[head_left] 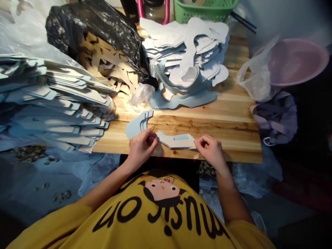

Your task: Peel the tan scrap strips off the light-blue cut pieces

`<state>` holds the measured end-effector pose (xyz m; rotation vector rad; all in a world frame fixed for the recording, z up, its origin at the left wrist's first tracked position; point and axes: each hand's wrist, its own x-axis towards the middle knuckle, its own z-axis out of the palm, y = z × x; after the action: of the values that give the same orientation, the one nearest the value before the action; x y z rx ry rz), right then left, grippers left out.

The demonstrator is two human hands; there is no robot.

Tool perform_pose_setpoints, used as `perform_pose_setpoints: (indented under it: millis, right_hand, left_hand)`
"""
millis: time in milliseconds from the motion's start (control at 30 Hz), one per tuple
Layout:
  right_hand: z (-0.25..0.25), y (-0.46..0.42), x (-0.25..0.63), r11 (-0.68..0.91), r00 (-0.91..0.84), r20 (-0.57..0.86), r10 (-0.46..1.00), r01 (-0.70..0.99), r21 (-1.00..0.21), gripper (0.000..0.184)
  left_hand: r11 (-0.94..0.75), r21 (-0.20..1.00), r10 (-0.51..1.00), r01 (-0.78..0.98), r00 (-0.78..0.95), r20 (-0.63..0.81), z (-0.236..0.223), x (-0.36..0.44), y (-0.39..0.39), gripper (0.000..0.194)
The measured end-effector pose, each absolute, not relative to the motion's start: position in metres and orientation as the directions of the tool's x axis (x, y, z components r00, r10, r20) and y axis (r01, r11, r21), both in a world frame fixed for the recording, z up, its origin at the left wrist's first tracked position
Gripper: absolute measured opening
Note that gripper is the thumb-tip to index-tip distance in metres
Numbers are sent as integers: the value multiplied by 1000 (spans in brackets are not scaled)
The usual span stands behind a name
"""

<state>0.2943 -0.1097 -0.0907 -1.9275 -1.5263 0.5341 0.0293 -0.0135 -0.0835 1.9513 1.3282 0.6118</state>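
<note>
Near the front edge of the wooden table, a flat cut piece (176, 141), pale on top with light blue showing, lies between my hands. My left hand (142, 147) pinches its left end with thumb and finger. At the other end, my right hand (210, 149) has its thumb and fingertips closed on the piece's corner. Just beyond my left hand are several overlapped light blue curved pieces (137, 125). A tiny pale scrap (196, 156) lies by the table edge under the right hand.
Tall stacks of blue-and-white cut pieces (52, 100) fill the left side. Behind lie tan pieces (106, 62) in a black plastic bag (103, 20), blue strips (184, 98) and white pieces (166, 34). A green basket (204, 12) and pink basin (298, 62) stand farther off.
</note>
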Motion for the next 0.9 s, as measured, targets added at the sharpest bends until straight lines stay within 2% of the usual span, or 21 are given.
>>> perform_pose_setpoints:
  millis: [433, 700, 767, 900]
  right_hand:
    - [-92, -109, 294, -133, 229, 64, 971, 748, -651, 31]
    - [-95, -109, 294, -126, 230, 75, 970, 743, -658, 32]
    - [-95, -109, 294, -122, 228, 77, 971, 742, -659, 32]
    - [-95, -107, 294, -121, 230, 73, 970, 725, -678, 32]
  left_hand:
    - [-329, 679, 916, 656, 398, 59, -86, 27, -13, 10]
    - [-389, 515, 921, 764, 336, 197, -91, 20, -19, 14]
    - [-501, 488, 865, 714, 418, 277, -91, 25, -21, 12]
    - [-737, 560, 623, 379, 703, 343, -94, 49, -23, 17]
